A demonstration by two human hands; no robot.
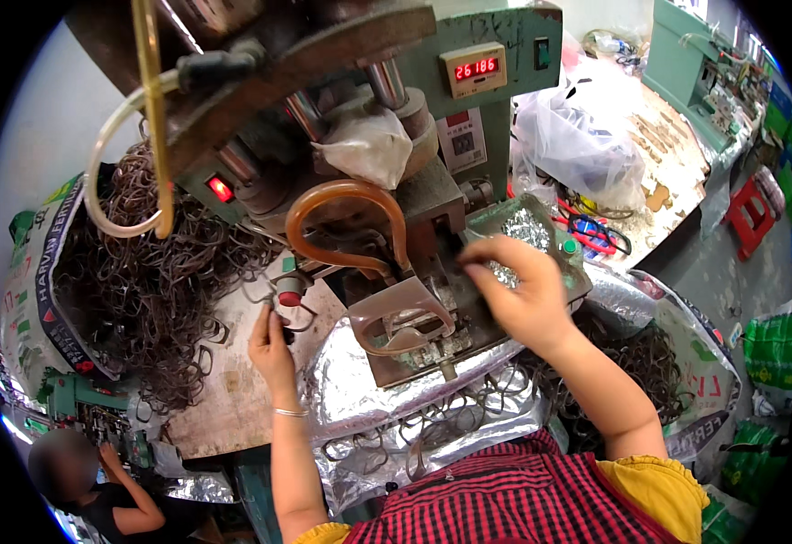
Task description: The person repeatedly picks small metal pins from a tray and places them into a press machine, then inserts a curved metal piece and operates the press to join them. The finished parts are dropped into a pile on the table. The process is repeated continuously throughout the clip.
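My left hand [272,352] is closed on a thin dark curved piece [301,323], just below the red push button [290,298] at the press's left side. My right hand [524,295] is beside the work area of the green press [527,43], thumb and fingers pinched together. Whatever may be between those fingertips is too small to tell. Between my hands is the metal die block [450,349], with a brownish D-shaped frame [402,317] at its front. Above that frame loops a thick amber tube [346,188].
A large sack [60,272] of tangled dark curved pieces [142,272] stands at left, another heap [631,363] at right. Silver sheeting [350,385] with loose pieces covers my lap side. Beyond the press are red-handled pliers [586,227] and a plastic bag [577,136]. A co-worker [115,490] sits lower left.
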